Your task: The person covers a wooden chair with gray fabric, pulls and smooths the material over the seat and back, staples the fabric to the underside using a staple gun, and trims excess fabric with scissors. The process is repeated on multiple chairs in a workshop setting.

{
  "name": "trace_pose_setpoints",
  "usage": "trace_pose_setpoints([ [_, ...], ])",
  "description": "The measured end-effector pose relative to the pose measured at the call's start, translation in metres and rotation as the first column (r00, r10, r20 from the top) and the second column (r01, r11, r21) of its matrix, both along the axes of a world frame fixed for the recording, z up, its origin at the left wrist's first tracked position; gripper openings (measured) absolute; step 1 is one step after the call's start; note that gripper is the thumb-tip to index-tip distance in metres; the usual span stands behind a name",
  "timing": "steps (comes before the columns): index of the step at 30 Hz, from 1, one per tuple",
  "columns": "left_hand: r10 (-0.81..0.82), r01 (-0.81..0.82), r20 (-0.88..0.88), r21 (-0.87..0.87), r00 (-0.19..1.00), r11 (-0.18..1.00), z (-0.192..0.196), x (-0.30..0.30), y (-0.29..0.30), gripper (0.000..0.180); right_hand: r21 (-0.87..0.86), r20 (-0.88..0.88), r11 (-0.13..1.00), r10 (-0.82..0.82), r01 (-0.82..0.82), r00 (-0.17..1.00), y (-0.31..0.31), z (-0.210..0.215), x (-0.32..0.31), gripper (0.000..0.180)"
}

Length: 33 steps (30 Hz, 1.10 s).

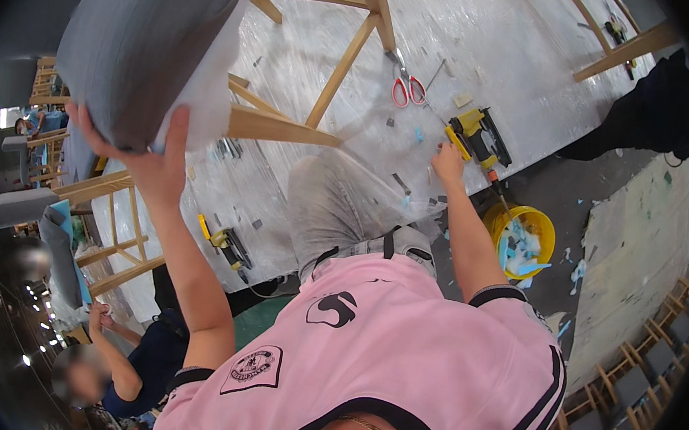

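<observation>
A chair with a grey padded back (151,42) and pale wooden legs (283,126) rests tilted on the plastic-covered table (293,55). My left hand (157,154) grips the lower edge of its padding, thumb on the whitish lining side and fingers around the grey fabric. A yellow and black staple gun (480,137) with a hose lies on the table. Right beside its yellow edge is my right hand (448,165), fingers curled together; what they hold, if anything, is hidden. Red-handled scissors (408,91) lie beyond the staple gun.
A yellow bucket (550,233) of blue and white foam scraps stands on the floor at right. Another staple gun (227,244) lies at the table's near left. Fabric scraps litter the table. A co-worker (142,369) works at another chair on the left. Stacked chairs (633,384) stand lower right.
</observation>
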<state>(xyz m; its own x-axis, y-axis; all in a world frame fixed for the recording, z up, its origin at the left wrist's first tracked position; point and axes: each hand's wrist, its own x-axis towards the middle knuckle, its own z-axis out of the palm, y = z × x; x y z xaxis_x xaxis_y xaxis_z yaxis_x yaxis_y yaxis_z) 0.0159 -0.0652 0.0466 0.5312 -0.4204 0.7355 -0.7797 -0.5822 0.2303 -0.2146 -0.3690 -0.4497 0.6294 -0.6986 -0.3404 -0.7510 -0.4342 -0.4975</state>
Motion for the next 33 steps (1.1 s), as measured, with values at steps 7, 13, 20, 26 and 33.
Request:
trace_pose_setpoints([
  [7,0.027,-0.043,-0.107,-0.151,0.994,0.988,-0.008,-0.010,-0.005,0.121,0.083,0.277,0.988,0.102,-0.130,0.956,0.007,0.009,0.094,0.036],
  [13,0.027,-0.091,-0.328,-0.181,0.944,0.979,0.000,-0.030,-0.017,0.122,-0.050,0.194,0.998,0.040,-0.031,0.980,-0.017,-0.026,0.174,0.031],
  [20,0.077,-0.094,-0.311,-0.041,0.947,0.995,0.002,-0.029,-0.007,0.124,-0.099,0.061,0.995,0.017,-0.011,0.998,-0.004,0.009,0.179,0.048],
  [26,-0.024,0.011,-0.201,-0.063,0.979,0.998,0.002,-0.018,-0.013,0.119,0.713,0.288,0.701,-0.287,-0.004,0.914,0.015,0.044,0.172,0.062],
  [33,-0.095,-0.017,-0.246,-0.419,0.965,0.908,-0.035,-0.044,-0.023,0.119,0.680,0.571,0.552,0.014,-0.483,0.821,0.062,0.164,0.067,0.064],
])
